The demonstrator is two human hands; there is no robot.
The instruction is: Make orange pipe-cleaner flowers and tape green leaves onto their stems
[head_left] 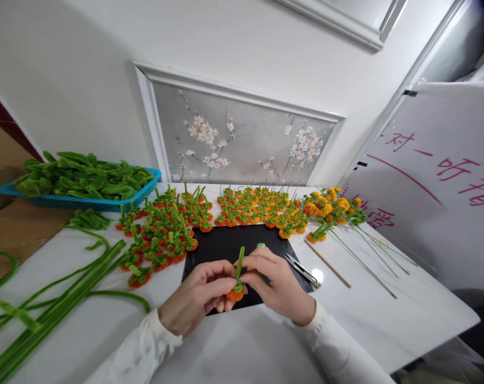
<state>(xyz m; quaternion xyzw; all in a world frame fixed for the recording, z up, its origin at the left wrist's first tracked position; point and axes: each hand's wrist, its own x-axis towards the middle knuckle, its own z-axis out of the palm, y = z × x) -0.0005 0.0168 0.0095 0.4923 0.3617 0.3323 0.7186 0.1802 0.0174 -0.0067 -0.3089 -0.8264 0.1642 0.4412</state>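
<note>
White tabletop (370,325): brightly lit, seemingly from above; a round glare spot (317,275) is reflected just beside the right hand (279,282).
Shadows: cast softly on the near side of both hands.
Wall (81,32): greyed beyond the left hand (196,296).
Green stems (61,309): stretched by edge distortion, left of the left hand.

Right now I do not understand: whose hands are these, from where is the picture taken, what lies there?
No machine here: the left hand and right hand belong to a person whose head-worn camera looks forward and down. The left hand holds an orange piece; the right hand touches its green stem. Beneath is a black mat on a white table. Around lie similar orange pieces and yellow pieces, fuzzy green strips, a blue tray of green pieces, a metal tool and a thin stick.
</note>
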